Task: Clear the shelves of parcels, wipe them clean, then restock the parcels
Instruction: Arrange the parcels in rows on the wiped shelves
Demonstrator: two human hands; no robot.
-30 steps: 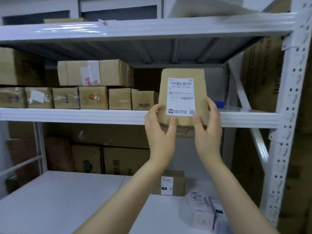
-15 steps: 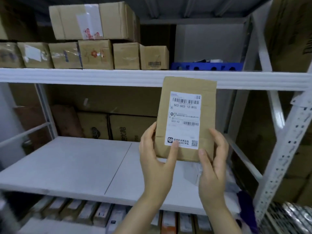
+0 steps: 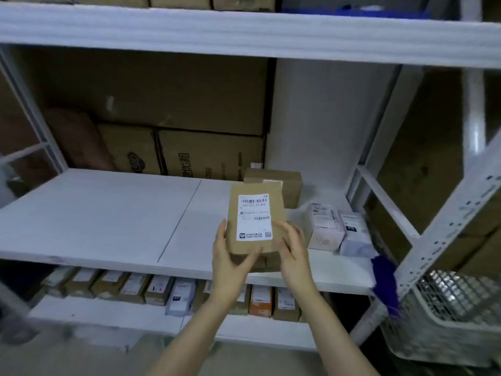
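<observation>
2 hands grip parcel, label perhaps illegible

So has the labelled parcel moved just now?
Yes. The labelled parcel has come down from the upper shelf to over the lower shelf, gripped by the left hand and right hand.

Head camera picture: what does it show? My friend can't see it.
A left hand and right hand hold a labelled brown parcel at a white shelf. A brown box and a pink box sit on the shelf's right side.

Boxes right of parcel, on shelf
</observation>
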